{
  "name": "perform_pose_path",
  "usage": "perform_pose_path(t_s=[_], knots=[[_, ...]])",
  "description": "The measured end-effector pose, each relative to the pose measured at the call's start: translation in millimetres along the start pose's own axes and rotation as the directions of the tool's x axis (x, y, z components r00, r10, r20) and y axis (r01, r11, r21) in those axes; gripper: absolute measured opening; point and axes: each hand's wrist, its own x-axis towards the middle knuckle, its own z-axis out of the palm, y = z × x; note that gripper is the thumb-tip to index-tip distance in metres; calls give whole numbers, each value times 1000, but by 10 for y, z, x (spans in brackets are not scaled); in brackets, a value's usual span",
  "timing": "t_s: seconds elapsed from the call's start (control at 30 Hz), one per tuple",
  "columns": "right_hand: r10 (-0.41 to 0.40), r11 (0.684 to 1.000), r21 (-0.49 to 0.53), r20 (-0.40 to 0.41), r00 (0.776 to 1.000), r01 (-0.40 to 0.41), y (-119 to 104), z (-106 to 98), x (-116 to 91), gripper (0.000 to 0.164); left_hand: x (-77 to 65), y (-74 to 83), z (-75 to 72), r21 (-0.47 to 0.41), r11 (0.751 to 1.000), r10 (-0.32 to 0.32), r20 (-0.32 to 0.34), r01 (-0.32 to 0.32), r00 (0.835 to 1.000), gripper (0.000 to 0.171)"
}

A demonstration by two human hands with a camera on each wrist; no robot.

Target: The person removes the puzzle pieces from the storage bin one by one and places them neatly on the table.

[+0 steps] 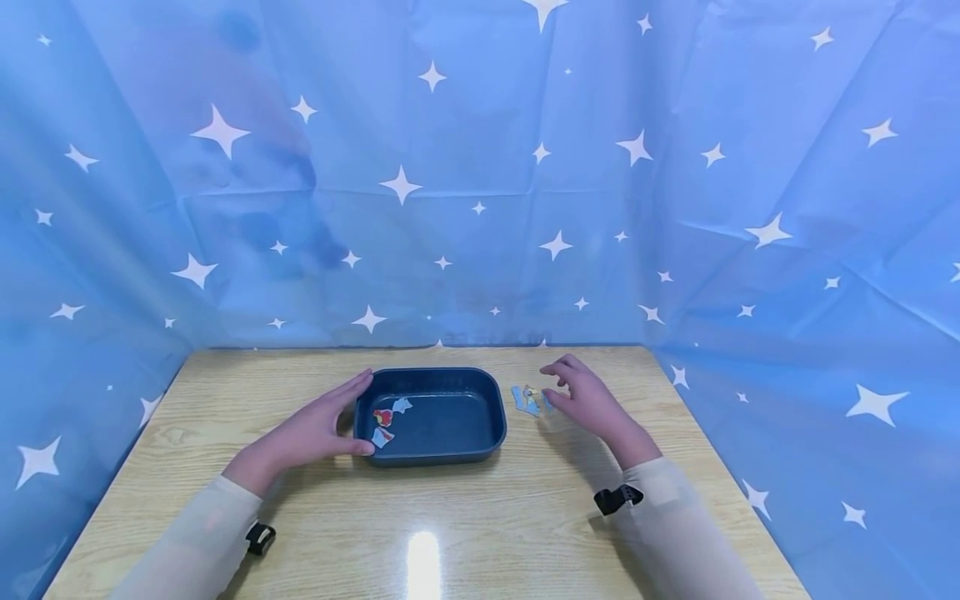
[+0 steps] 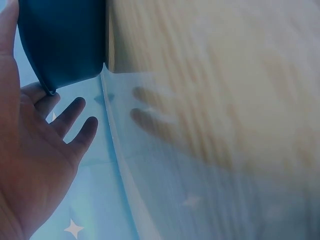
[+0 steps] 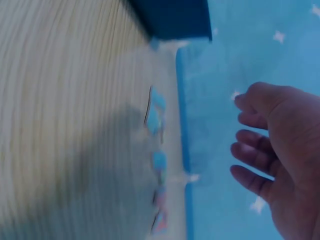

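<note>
On the wood-grain table [image 1: 337, 533], a dark blue tray [image 1: 450, 421] is held at its left end by the left hand [image 1: 318, 425], thumb at the near side, fingers at the far corner; three small printed pieces [image 1: 382, 437] are contained along its left side, their pictures too tiny to be read. Right of the tray, loose pieces [image 1: 532, 407] are partly covered by the right hand [image 1: 588, 400], which is poised above with bent fingers and a small gap between thumb and forefinger; nothing is seen pinched there; in the right wrist view more pieces are shown in a blurred row, their number hard to tell. In the left wrist view the tray is cut off by the top edge, its inside hidden; both pale sleeves [image 1: 187, 533] are cropped below; the table is bordered by a blue star-printed curtain [image 1: 480, 125], and its near part is washed out by a reflection [image 1: 424, 567].
</note>
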Motion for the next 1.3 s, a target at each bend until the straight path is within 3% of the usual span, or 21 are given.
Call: perform_pose_path(t_s=[0.2, 0.5, 0.63, 0.87, 1.3], knots=[[-88, 995, -39, -19, 996, 87, -321, 42, 135, 35, 5, -11, -1, 9, 1000, 8, -1, -8, 1000, 124], [-14, 999, -30, -9, 1000, 14, -728, 259, 351, 44, 2, -2, 1, -5, 1000, -1, 5, 1, 1000, 125], [-48, 998, -44, 10, 999, 48, -931, 423, 439, 46, 2, 0, -2, 0, 1000, 0, 3, 0, 1000, 125], [-118, 983, -132, 98, 988, 130, -1244, 693, 586, 51, -6, 1, -1, 4, 1000, 8, 3, -8, 1000, 123], [-88, 956, -254, 235, 968, 149, -1587, 1070, 812, 53, 2, 10, -3, -7, 1000, -1, 6, 1, 1000, 123]])
